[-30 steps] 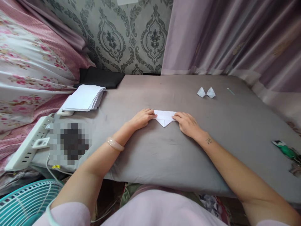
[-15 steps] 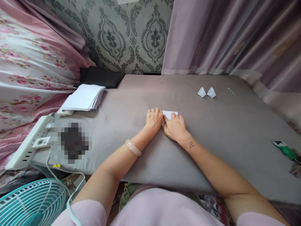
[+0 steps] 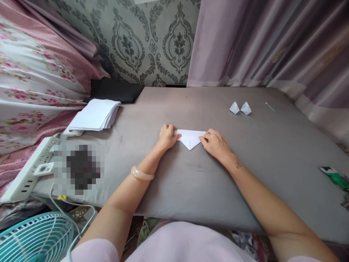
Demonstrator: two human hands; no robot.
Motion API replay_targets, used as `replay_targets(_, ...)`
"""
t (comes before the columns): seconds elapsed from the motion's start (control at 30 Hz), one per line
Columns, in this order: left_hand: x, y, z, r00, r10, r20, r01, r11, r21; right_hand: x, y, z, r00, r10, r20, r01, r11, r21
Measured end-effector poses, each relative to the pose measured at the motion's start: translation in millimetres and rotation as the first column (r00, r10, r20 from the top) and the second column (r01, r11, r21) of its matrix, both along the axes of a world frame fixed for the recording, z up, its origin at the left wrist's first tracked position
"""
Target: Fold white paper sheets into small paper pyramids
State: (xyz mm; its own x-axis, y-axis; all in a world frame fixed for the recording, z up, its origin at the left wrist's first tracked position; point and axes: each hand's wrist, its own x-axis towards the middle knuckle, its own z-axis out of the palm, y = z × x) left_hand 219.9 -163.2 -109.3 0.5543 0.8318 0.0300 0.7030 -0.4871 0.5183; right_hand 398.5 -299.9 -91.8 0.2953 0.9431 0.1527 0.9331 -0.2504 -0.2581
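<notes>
A folded sheet of white paper (image 3: 190,135) lies on the grey-covered table in front of me, a straight edge at the far side and a triangular point towards me. My left hand (image 3: 168,136) pinches its left end, thumb on top and fingers curled at the edge. At the right end, my right hand (image 3: 215,142) grips the paper between thumb and fingers. Farther back to the right, two small folded white paper pieces (image 3: 235,108) stand side by side, apart from my hands.
To the left are a stack of white paper (image 3: 95,114), a black folded item (image 3: 114,89), a white power strip (image 3: 20,178) and a blurred dark patch. A teal fan (image 3: 38,236) stands below. A thin stick (image 3: 269,106) and a green object (image 3: 336,179) lie right.
My hands have moved apart, from close together over the paper to its two ends. More of the folded paper, including its near point, now shows.
</notes>
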Motion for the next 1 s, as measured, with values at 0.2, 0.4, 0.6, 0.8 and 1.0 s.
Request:
replay_targets(0.2, 1, 8, 3.0, 0.999, 0.007, 0.04, -0.003, 0.995, -0.101, 15, 6, -14.3, 0.978, -0.019, -0.206, 0.045, 0.991, 0.122)
replay_targets(0.4, -1, 7, 1.5, 0.994, -0.1, 0.048, 0.102, 0.995, -0.021, 21, 9, -21.2, 0.974, 0.05, -0.221, -0.03, 0.995, 0.092)
replay_targets(0.6, -5, 8, 11.0, 0.987, -0.159, 0.029, 0.161, 0.983, -0.084, 19, 11, -14.7, 0.953, 0.036, -0.302, -0.001, 0.993, 0.115)
replay_targets(0.8, -10, 9, 12.3, 0.968, -0.168, 0.186, 0.204, 0.959, -0.199, 20, 11, -16.0, 0.914, 0.089, -0.395, 0.002, 0.974, 0.224)
replay_targets(1.0, -12, 2, 18.6, 0.798, -0.104, 0.594, 0.413, 0.812, -0.412, 28, 7, -14.5, 0.724, 0.141, -0.676, 0.031, 0.971, 0.236)
